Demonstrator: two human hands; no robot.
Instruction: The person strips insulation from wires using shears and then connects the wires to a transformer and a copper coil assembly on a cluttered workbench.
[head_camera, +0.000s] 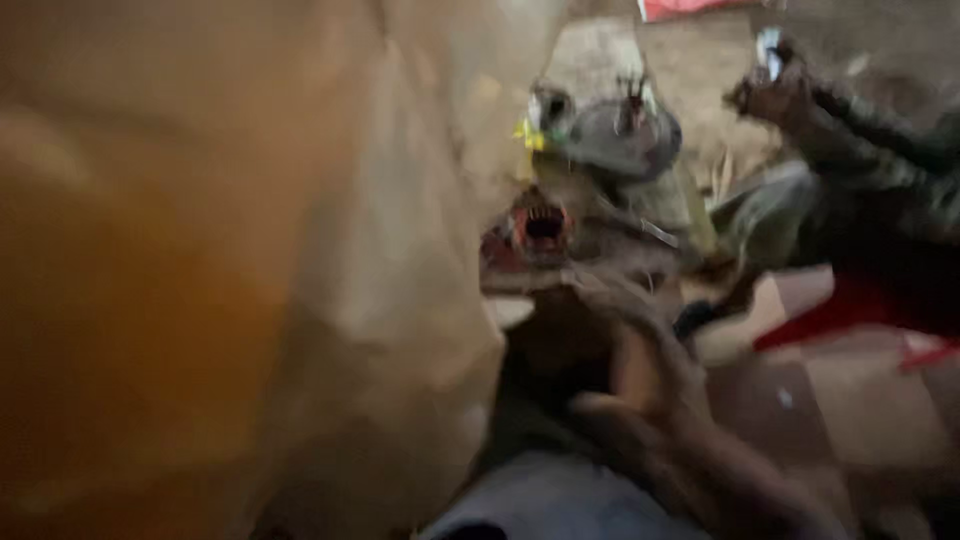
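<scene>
Blur is spread over the whole view. One hand (650, 400) is seen low in the middle, reaching toward a dark, greasy machine part (560, 250) with a red-rimmed opening, which lies among grey metal scrap (620, 135); whether it is the left or right hand, and whether its grip is wide or closed, cannot be told. The left half is filled by a large tan sack (250, 270). Another person's dark-sleeved hand (775, 95) is raised at upper right.
</scene>
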